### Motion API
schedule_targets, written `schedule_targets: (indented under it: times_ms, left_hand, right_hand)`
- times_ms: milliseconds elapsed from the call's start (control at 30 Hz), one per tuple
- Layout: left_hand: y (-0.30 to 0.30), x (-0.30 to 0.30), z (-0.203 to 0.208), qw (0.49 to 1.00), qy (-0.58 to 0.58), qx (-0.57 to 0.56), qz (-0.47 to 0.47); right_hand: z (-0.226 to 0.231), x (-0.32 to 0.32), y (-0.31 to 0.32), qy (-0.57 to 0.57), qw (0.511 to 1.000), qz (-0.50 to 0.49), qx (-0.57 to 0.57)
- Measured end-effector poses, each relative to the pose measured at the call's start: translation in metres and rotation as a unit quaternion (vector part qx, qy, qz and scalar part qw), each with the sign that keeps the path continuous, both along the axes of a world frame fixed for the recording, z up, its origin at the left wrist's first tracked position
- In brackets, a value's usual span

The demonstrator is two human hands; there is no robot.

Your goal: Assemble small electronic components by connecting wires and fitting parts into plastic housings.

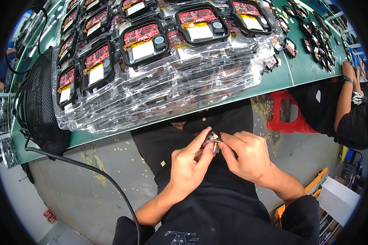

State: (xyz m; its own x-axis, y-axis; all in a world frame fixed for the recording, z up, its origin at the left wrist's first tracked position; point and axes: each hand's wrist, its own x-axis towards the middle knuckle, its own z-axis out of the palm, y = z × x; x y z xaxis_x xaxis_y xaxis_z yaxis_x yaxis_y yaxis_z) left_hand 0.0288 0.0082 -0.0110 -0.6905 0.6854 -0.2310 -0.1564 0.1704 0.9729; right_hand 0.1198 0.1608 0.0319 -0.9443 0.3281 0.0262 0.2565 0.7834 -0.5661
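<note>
L hand (189, 163) & R hand (245, 154) meet at ctr of frame, over the wearer's black-clothed lap, just below the table edge. Btwn them: a small unit (212, 140), dark-edged w/ a bit of red & yellow, a greyish tab hanging off its lower end; mostly hidden by fingers. L hand holds it, thumb + index pinched on its left side. R hand: thumb + index closed on its right edge; can't tell if a thin separate pc sits btwn the tips.

Top half of frame: stack of clear plastic trays (171, 96) on green table (283, 75). Top tray holds rows of black-framed units (145, 44), most w/ red board, yellow strip, white block; several show 1 round disc. Stack overhangs near table edge a bit.

Upper right: loose units (319, 47) scattered in a band on table. Far right: co-worker (347, 102), dark sleeve, arm at table, by red stool (280, 114).

Left: black mesh item (43, 102) beside trays; black cable (96, 169) curves down twd L forearm. Lower right: white box (338, 200). Small tan bits dot grey floor (118, 183).
</note>
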Motion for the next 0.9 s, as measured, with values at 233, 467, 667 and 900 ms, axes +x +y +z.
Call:
schedule_targets:
  times_ms: [233, 467, 667, 900]
  left_hand:
    - [0.004, 0.000, 0.001, 0.998, -0.060, 0.018, 0.021]
    - [0.004, -0.003, 0.000, 0.999, -0.040, 0.013, 0.014]
    - [0.004, -0.003, -0.001, 0.999, -0.037, 0.004, 0.013]
    - [0.003, -0.003, -0.001, 1.000, -0.026, -0.003, 0.006]
  right_hand:
    - [-0.013, 0.004, 0.007, 0.055, 0.993, -0.029, -0.100]
    - [-0.007, 0.004, 0.011, 0.073, 0.985, 0.028, 0.156]
    - [-0.010, 0.006, 0.011, 0.080, 0.965, 0.074, 0.239]
    - [-0.013, 0.004, 0.012, 0.083, 0.968, 0.084, 0.222]
